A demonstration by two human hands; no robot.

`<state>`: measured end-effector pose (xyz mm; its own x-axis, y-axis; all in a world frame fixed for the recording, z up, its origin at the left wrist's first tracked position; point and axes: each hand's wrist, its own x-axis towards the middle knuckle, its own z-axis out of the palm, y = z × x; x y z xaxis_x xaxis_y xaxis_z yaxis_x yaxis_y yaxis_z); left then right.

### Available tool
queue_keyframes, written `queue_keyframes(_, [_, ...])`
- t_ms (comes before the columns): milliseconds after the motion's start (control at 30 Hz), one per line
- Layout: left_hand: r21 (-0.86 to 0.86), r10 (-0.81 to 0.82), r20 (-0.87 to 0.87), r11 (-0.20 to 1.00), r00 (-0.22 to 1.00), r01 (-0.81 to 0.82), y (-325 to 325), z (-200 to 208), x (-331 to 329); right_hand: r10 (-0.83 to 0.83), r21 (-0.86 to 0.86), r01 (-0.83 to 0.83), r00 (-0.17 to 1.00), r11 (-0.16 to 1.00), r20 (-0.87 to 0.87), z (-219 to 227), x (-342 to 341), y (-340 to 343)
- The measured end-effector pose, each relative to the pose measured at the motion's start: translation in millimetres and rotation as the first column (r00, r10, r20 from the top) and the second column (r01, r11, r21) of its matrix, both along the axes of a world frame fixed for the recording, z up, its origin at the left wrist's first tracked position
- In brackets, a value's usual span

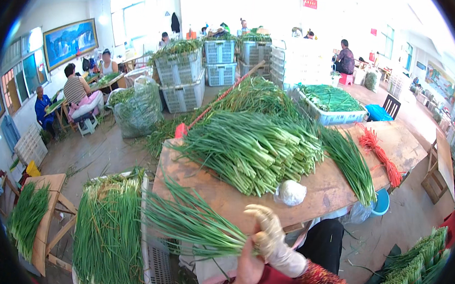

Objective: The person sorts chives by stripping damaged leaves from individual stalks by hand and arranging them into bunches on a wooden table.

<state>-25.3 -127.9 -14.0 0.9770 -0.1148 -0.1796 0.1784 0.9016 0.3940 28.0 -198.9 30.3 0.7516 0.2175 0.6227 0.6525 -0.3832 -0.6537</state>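
Note:
A loose bunch of garlic chives [201, 226] is gripped near its pale stem ends by my bare left hand [248, 271], its leaves fanning left over the table's near edge. My right hand [278, 244], in a pale, stained glove, is against the left hand at the stem ends. Its upper fingers stretch out to the left, apart from the thumb side; I see nothing held in them. In front, a large pile of garlic chives [253, 154] lies on the wooden table [208, 198]. A round white bundle [290, 192] sits at the pile's near edge.
Red plastic ties [380, 154] lie on the table's right, beside more chives [348, 162]. Left stands a crate [144, 204] heaped with chives. A blue basin [381, 202] is below the right edge; bundled greens [407, 272] lie lower right. People [77, 88] sit farther back near stacked crates [182, 79].

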Motion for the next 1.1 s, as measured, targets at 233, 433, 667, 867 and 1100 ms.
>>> queue_keyframes(233, [0.041, 0.094, 0.151, 0.994, 0.984, -0.102, 0.2, 12.7, 0.3, -0.02, 0.182, 0.019, 1.0, 0.983, 0.004, 18.2, -7.5, -13.6])
queue_keyframes(433, [0.491, -0.049, 0.349, 0.86, 0.936, -0.138, 1.2, 19.7, -7.6, 0.021, -0.423, -0.474, 0.684, 0.772, -0.729, 66.5, -18.7, -50.9])
queue_keyframes(667, [0.804, -0.439, 0.541, 0.519, 0.717, -0.289, 2.8, 38.0, -25.3, 0.402, -0.161, -0.784, 0.469, 0.6, -0.787, 37.2, -25.4, -85.2])
queue_keyframes(867, [0.818, -0.586, 0.458, 0.572, 0.669, -0.059, -15.5, 48.6, -32.2, 0.495, 0.105, -0.743, 0.327, 0.661, -0.805, 34.9, -62.6, -129.7])
queue_keyframes(1100, [0.875, -0.837, 0.326, 0.443, 0.44, 0.193, -46.7, 70.3, -30.4, 0.553, 0.248, -0.647, 0.32, 0.721, -0.769, 28.9, -98.6, -164.1])
